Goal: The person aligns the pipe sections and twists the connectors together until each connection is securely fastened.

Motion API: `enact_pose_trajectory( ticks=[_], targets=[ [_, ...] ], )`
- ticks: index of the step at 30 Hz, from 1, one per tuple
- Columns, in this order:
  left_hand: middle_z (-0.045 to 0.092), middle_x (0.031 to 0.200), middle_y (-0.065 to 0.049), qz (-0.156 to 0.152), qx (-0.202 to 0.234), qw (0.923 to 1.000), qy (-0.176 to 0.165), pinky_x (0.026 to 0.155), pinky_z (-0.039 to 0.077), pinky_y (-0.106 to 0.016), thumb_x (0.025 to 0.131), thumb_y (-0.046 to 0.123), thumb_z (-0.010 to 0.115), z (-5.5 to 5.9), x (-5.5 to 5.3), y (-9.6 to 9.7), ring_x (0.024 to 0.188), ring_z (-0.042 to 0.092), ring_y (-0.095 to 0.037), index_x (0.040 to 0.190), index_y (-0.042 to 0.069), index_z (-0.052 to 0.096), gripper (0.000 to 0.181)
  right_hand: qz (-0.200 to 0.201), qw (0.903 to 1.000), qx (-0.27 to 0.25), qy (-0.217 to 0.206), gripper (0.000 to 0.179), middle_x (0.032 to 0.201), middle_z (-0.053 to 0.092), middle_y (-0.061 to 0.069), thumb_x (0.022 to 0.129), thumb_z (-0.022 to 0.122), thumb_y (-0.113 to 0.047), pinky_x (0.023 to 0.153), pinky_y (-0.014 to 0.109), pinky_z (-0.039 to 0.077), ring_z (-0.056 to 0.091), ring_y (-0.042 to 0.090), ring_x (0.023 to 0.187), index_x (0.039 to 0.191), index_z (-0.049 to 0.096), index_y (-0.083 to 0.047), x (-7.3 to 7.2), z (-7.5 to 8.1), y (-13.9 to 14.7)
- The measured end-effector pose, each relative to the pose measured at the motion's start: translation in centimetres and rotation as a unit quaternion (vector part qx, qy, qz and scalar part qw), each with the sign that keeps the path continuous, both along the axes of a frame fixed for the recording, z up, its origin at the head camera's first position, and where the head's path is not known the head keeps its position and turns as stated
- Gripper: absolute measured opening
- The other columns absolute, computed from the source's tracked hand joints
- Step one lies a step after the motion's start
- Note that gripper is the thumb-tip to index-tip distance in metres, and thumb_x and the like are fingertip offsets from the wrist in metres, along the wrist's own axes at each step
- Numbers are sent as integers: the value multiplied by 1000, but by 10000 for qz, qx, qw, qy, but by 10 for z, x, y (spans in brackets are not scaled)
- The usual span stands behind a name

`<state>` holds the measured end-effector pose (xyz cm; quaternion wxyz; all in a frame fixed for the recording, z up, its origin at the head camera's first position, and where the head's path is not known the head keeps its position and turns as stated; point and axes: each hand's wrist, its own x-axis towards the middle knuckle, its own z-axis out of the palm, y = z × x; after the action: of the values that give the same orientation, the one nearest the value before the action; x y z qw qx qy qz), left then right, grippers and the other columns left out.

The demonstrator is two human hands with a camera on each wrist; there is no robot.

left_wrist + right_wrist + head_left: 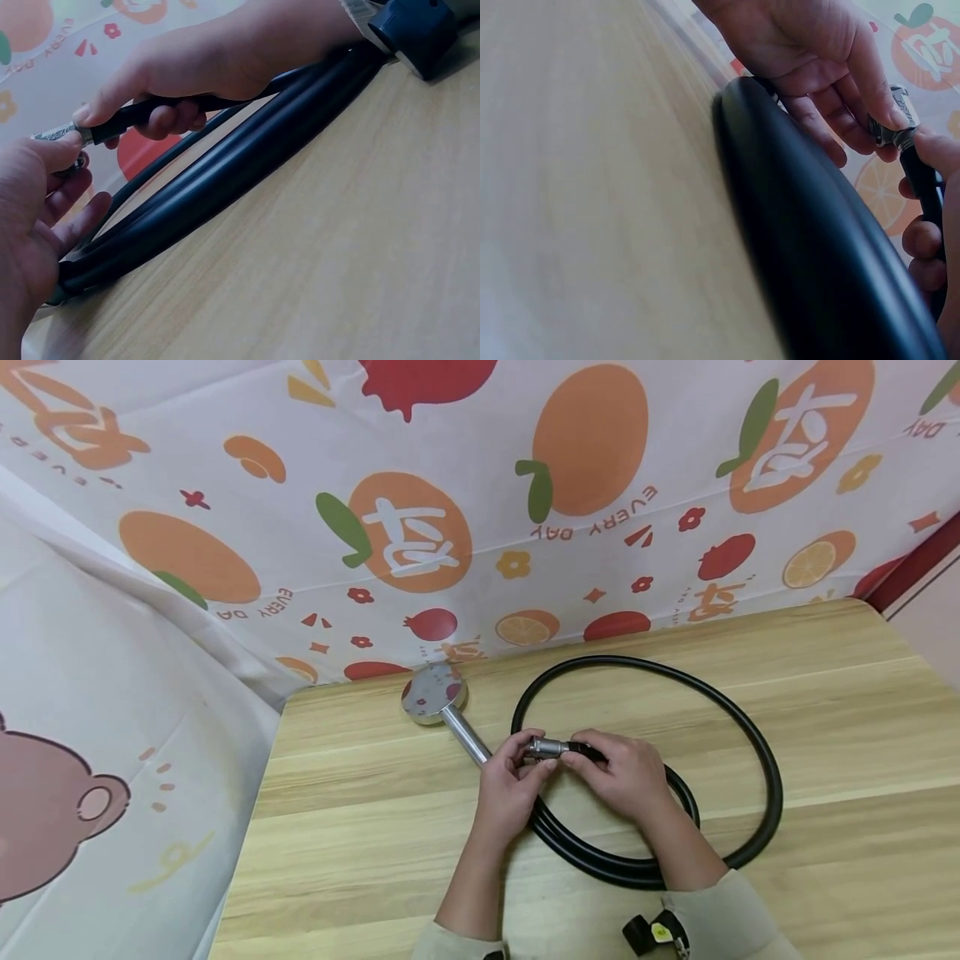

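A round chrome shower head (427,700) lies on the table with its straight metal handle (467,737) running toward my left hand (510,789). That hand pinches a silver metal fitting (547,747) between thumb and fingers. My right hand (630,777) grips the end of the black hose (774,785) right behind the fitting, its thumb at the joint. In the left wrist view the fitting (56,133) shows a textured metal surface beside the left thumb. The lower end of the handle is hidden behind the left hand.
The hose loops widely over the wooden table (360,835), several strands bunched near the forearms. Behind the table's back edge hangs a white fruit-print cloth (480,577). A black device with a yellow label (660,933) sits at the right sleeve.
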<state>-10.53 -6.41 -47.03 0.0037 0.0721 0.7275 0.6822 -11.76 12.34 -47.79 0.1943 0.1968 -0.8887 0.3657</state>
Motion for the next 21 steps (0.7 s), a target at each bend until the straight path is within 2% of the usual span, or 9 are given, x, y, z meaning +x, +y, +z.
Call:
enact_pose_trajectory(
  ticks=[3, 6, 8, 10, 13, 17, 21],
  targets=[
    [67, 113, -17, 31, 50, 9999, -113, 81, 58, -21, 87, -3, 70, 4, 0, 1, 97, 65, -8, 127, -4, 58, 42, -29, 9998, -31, 194, 20, 75, 67, -10, 85, 74, -37, 51, 23, 42, 49, 1, 57, 99, 74, -22, -1, -2, 0],
    [66, 113, -19, 42, 47, 9998, -172, 79, 57, -19, 88, -4, 69, 10, 1, 1, 95, 64, -7, 128, -6, 57, 42, -23, 9991, -123, 394, 25, 85, 72, -6, 82, 78, -36, 63, 30, 51, 62, 8, 70, 100, 74, -20, -2, -4, 0],
    [66, 111, -18, 71, 31, 9997, -227, 76, 57, -18, 88, -3, 69, 12, 1, 2, 92, 63, -8, 129, -6, 57, 43, -38, 9986, -166, 500, 31, 95, 75, -2, 79, 82, -34, 76, 36, 51, 68, 14, 83, 104, 74, -18, -2, -6, 0],
    [66, 109, -17, 124, 39, 9995, -288, 73, 56, -16, 88, -2, 69, 11, 1, 2, 90, 62, -9, 130, -5, 57, 43, -55, 9981, -226, 576, 36, 98, 75, 1, 76, 84, -31, 83, 40, 47, 69, 19, 91, 106, 73, -16, -2, -7, -1],
    [67, 107, -14, 227, 76, 9992, -324, 72, 55, -16, 89, 0, 69, 6, 0, 2, 89, 61, -10, 131, -1, 57, 44, -146, 9968, -248, 749, 39, 96, 75, 2, 73, 86, -28, 85, 42, 42, 68, 22, 91, 107, 72, -13, -2, -7, -2],
    [68, 107, -15, 278, 128, 9995, -127, 73, 56, -17, 89, 4, 71, 0, -2, 2, 89, 63, -11, 131, 0, 58, 44, -221, 9951, -262, 932, 36, 93, 73, 1, 72, 87, -26, 88, 45, 41, 66, 23, 90, 104, 74, -14, -2, -7, -4],
    [68, 106, -15, 328, 267, 9991, -1, 71, 56, -17, 90, 8, 71, -2, -1, 0, 88, 64, -11, 127, -2, 60, 40, -20, 9966, -228, 797, 36, 91, 70, -1, 74, 85, -26, 94, 48, 40, 62, 22, 89, 107, 75, -16, -1, -7, -5]
  ],
)
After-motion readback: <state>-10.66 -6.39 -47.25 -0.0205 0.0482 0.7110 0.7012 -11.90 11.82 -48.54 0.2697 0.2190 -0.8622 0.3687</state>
